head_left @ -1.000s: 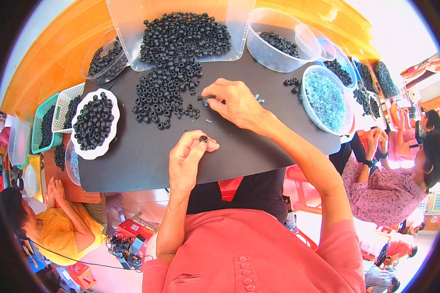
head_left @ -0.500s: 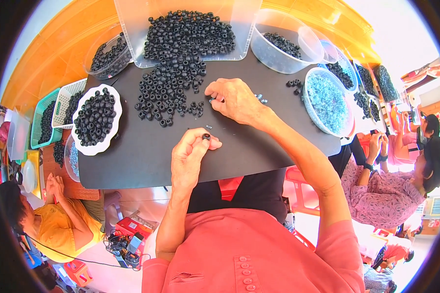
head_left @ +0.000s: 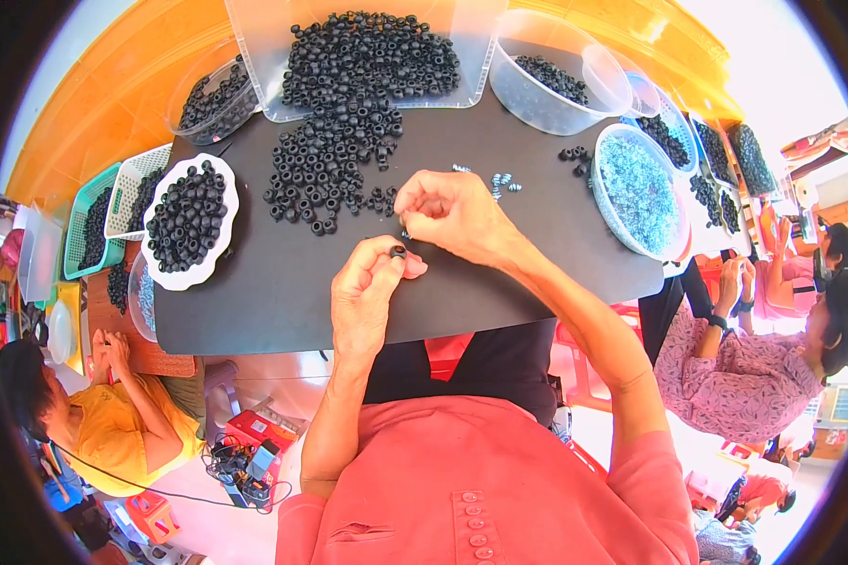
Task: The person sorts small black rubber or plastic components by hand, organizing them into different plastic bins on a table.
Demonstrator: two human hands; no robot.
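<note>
My left hand [head_left: 366, 287] is closed, with a small black hollow bead-like piece [head_left: 398, 251] pinched between thumb and fingertips, its opening facing up. Just above and to the right of it, my right hand [head_left: 452, 215] is closed in a pinch. A tiny silvery piece [head_left: 404, 234] shows at its fingertips; its exact shape is too small to tell. Beyond both hands, a heap of the same black pieces [head_left: 325, 174] spills over the dark tabletop [head_left: 273, 282] from a clear plastic bin [head_left: 485, 71]. Several tiny silvery spring-like pieces [head_left: 506, 183] lie beyond my right wrist.
At left stands a white scalloped dish [head_left: 190, 279] of black pieces, with green and white baskets beyond. A bowl of bluish clear bits [head_left: 634, 188] and a clear tub [head_left: 542, 108] stand at right. People sit on both sides, one in yellow [head_left: 127, 428], one in patterned purple [head_left: 735, 377].
My right hand has come nearer, down toward the black piece in my left hand. The left hand has barely moved. More silvery pieces now show on the table; the whole view has shifted slightly.
</note>
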